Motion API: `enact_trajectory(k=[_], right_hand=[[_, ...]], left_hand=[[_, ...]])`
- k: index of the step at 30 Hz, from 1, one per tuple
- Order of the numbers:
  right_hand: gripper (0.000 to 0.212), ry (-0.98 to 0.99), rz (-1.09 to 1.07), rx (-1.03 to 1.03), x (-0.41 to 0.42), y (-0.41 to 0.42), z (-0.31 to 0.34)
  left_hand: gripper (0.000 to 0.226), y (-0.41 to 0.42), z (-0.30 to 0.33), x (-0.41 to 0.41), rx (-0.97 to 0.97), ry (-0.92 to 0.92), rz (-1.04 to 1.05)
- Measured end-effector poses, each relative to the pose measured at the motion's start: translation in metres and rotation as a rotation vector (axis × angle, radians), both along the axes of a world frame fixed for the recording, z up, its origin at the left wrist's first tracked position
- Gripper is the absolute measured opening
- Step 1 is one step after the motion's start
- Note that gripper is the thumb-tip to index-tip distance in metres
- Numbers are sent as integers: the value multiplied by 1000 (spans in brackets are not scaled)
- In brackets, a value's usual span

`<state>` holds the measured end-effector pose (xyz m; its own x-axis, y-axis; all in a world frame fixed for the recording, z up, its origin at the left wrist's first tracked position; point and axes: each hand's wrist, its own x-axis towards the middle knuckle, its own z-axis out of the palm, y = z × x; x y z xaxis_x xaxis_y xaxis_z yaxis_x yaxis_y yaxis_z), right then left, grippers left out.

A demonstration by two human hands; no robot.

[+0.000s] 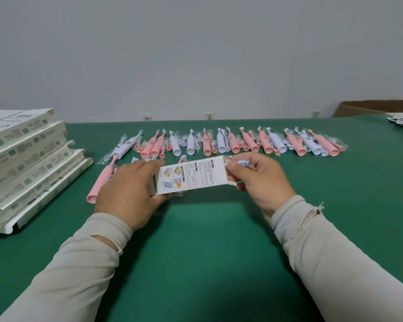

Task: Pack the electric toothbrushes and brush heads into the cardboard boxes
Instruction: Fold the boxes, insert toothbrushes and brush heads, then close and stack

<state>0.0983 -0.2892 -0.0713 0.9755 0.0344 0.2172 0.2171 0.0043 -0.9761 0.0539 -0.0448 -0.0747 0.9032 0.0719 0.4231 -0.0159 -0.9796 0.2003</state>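
So the box (191,176) is held off the green table (207,263) with its long axis running left to right, and everything turns on its right end, where the opening looks to be. The left hand (128,194) is wrapped around the left end, fingers curled over it. The right hand (262,180) is at the right end, and a bagged brush head (242,163) is pinched there, right at the mouth, so that hand is clearly the nearer one for the push in. One box is in hand; roughly five flat ones are stacked at the left (26,159). About twenty toothbrushes (219,142), pink and white, are lined up behind, though an exact count can't be made.
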Motion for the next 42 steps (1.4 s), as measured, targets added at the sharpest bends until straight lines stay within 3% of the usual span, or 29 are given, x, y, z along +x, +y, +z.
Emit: enact_trajectory(k=[2,6,9,18,21,24,26,31,35,42], right_hand=[[8,7,-6,-42,2,-2,-1],[30,12,-93,63,6,-5,1],[16,-30,-102,167,6,-7,3],[24,-263,-183,-214,2,-2,-1],[43,-274,-61,-264,-3,3,2],[44,-263,170,-356,-7,8,3],[44,-259,237,-372,-8,7,3],[33,-251,-6,-196,-1,-11,9],[58,-332,119,-407,-2,-19,10],[32,-380,67,-430,-3,-14,4]], left_hand=[[62,-1,0,0,-6,2,-13],[63,0,1,-1,-32,-5,25],[65,2,2,0,-51,-2,56],[62,0,2,-2,-69,-12,47],[61,-2,3,-3,-72,-16,35],[59,-3,2,-2,-43,-14,5],[60,-3,2,-1,-34,-5,-10],[62,-1,2,-1,-58,-2,12],[60,1,2,-1,-94,-18,17],[64,1,0,0,-90,-17,5]])
